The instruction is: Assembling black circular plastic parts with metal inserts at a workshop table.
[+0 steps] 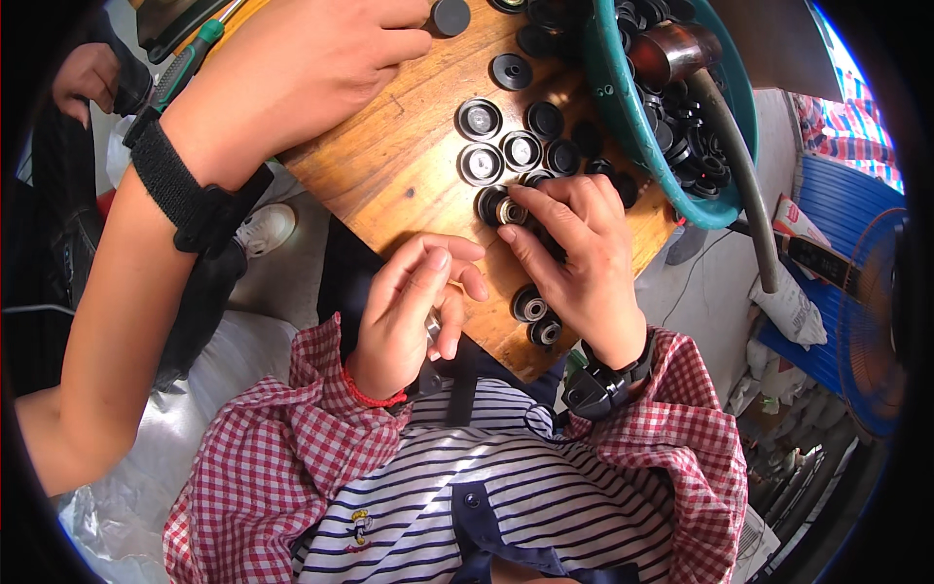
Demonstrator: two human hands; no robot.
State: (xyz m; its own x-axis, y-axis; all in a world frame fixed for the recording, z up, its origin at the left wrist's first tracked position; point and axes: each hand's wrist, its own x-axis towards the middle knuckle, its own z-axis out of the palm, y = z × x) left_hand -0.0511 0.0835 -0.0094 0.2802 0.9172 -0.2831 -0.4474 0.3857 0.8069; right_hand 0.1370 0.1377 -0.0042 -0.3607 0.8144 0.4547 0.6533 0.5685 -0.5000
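At the near part of the wooden table (379, 185), my right hand (589, 248) pinches a small metal ring (511, 210), which looks like a bearing, between thumb and forefinger. The ring is at a black round cap (489, 202). My left hand (413, 307) hovers by the table's near edge, its fingers curled around small shiny metal pieces (433, 326), mostly hidden in the palm. Two black caps with metal rings inside, one of them a ringed cap (530, 305), lie below my right hand. Beyond it, several caps with pale centres, such as a round cap (481, 164), stand close together.
A teal basin (623, 117) full of black caps sits at the far right, a brown-headed mallet (676, 51) lying across it. Another person's arm (282, 88) reaches over from the left. A green-handled screwdriver (185, 68) lies far left; a fan (876, 311) stands right.
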